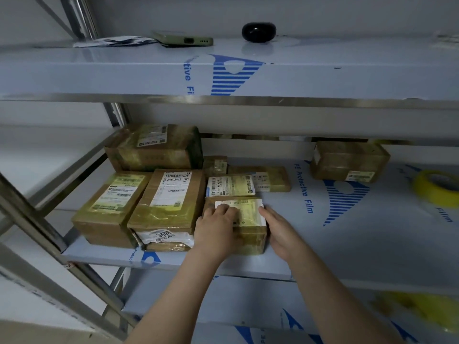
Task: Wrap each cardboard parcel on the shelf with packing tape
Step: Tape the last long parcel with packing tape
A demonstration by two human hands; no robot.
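Head view: near the shelf (352, 234) front edge, the left hand (215, 228) pressed relaxed fingers onto a small taped parcel (249, 214). The right hand (280, 234) laid straight fingers against its side. It looked wrapped and was probably being set down. The next parcel needs the yellow tape roll (433, 188) at the right edge.

Upper shelf (323, 70), top of frame: phone (185, 39) left of a rounded case (259, 32). Middle shelf (360, 239): parcel cluster (169, 194) at centre-left, with its front-right parcel (249, 234) between the left hand (216, 227) and right hand (280, 229). A separate parcel (349, 161) sits at the right. The tape roll (434, 188) lies at the right edge.
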